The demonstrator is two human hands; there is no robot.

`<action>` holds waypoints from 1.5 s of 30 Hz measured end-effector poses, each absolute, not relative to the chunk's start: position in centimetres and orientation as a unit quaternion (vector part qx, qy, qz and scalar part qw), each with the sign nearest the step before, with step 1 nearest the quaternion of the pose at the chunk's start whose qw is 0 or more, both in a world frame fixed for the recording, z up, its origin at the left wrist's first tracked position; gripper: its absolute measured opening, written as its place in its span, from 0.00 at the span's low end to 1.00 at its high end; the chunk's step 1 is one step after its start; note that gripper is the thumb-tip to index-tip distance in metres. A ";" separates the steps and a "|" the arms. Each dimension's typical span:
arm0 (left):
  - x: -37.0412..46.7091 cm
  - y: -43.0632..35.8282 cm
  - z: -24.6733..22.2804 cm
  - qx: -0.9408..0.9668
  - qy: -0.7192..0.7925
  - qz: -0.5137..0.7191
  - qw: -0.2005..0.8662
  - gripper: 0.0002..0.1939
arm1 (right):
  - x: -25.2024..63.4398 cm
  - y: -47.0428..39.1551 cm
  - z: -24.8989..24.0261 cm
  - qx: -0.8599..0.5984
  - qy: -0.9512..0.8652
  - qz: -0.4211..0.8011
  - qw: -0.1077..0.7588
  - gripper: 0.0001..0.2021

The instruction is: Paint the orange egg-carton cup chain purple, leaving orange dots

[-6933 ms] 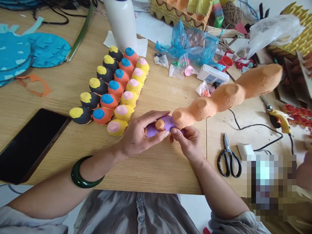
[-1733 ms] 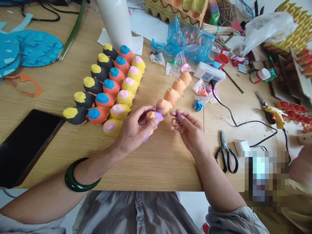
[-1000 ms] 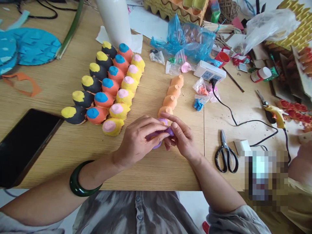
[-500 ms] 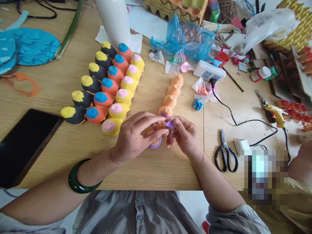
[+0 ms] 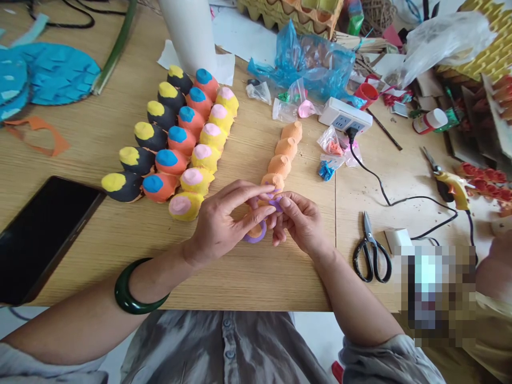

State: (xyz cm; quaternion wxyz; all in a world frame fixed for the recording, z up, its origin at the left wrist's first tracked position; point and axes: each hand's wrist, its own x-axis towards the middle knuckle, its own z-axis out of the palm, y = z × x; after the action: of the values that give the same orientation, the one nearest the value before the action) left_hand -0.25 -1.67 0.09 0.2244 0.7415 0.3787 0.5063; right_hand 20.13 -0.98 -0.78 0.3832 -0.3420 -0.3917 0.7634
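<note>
Between my two hands is a small piece of purple modelling clay [image 5: 276, 203]. My right hand [image 5: 302, 218] pinches it between thumb and fingers. My left hand [image 5: 224, 221], with a dark green bangle on the wrist, reaches in from the other side, its thumb and fingertips closed at the clay. Under and beyond the fingers lies a row of orange egg-carton cups [image 5: 280, 166]. The nearest cup is ringed with purple clay [image 5: 256, 234]; my fingers partly hide the cups behind it.
Left of my hands stand rows of black, orange and yellow cups [image 5: 176, 140] topped with clay. A phone [image 5: 44, 234] lies at left, scissors [image 5: 371, 253] at right. Beyond are a power strip [image 5: 346, 114], small clay bags [image 5: 330, 146] and a glue gun [image 5: 452, 184]. Another person sits at right.
My left thumb and fingers have shifted slightly onto the purple clay, which sits a little lower and further left. The view has moved very slightly.
</note>
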 end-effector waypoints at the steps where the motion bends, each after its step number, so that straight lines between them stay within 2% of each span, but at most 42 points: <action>1: -0.3 -1.6 0.0 0.742 0.376 0.506 0.228 0.12 | 20.2 -1.0 -0.8 -0.342 -0.393 0.763 0.382 0.25; 7: -0.4 -1.8 -0.3 0.765 0.372 0.488 0.196 0.06 | 20.0 -1.2 -0.5 -0.344 -0.412 0.759 0.367 0.27; 13: -0.5 -1.7 -0.2 0.765 0.384 0.489 0.171 0.06 | 20.0 -1.2 -0.3 -0.332 -0.420 0.767 0.355 0.23; 21: -0.4 -1.7 -0.2 0.784 0.363 0.476 0.164 0.03 | 20.2 -1.4 -0.2 -0.336 -0.415 0.777 0.335 0.26; 25: -0.7 -1.4 -0.1 0.761 0.399 0.484 0.164 0.06 | 20.2 -1.2 -0.2 -0.341 -0.400 0.785 0.328 0.27; 30: -1.3 -0.6 -0.3 0.659 0.484 0.537 0.208 0.08 | 20.1 -1.0 -0.4 -0.402 -0.392 0.734 0.381 0.29; 34: -1.0 -0.9 0.1 0.708 0.432 0.521 0.200 0.05 | 20.0 -1.3 -0.7 -0.434 -0.394 0.697 0.414 0.29; 45: -1.0 -1.2 0.0 0.760 0.386 0.488 0.187 0.07 | 20.0 -1.7 0.1 -0.434 -0.363 0.701 0.435 0.30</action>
State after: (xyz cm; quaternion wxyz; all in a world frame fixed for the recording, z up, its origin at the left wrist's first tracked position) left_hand -0.98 -1.16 -0.04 0.1874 0.7601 0.3865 0.4876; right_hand 19.95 -1.67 0.12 0.4347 -0.4344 -0.3627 0.7006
